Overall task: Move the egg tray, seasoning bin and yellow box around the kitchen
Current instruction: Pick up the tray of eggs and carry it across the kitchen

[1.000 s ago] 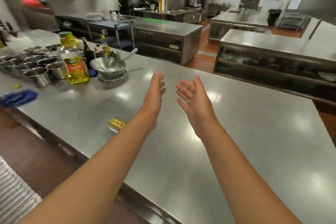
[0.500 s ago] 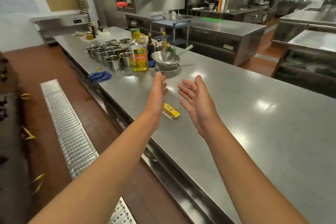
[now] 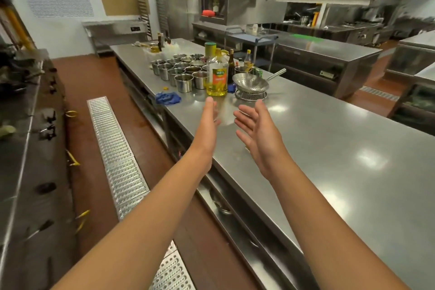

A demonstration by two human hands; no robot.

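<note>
Both hands sit further along the bench than half a second ago, closer to the oil bottle, and the yellow box that lay between them is now hidden, apart from perhaps a sliver by the right palm. Left hand is raised edge-on, fingers straight and together, holding nothing. Right hand faces it, palm inward, fingers spread, also empty; a gap separates the two. Beyond the fingertips stand the oil bottle and, just to its right, a perforated steel bowl on a wire ring. Left of the bottle is a cluster of steel cups, with a blue cloth near the bench edge. Neither egg tray nor seasoning bin can be made out for sure.
</note>
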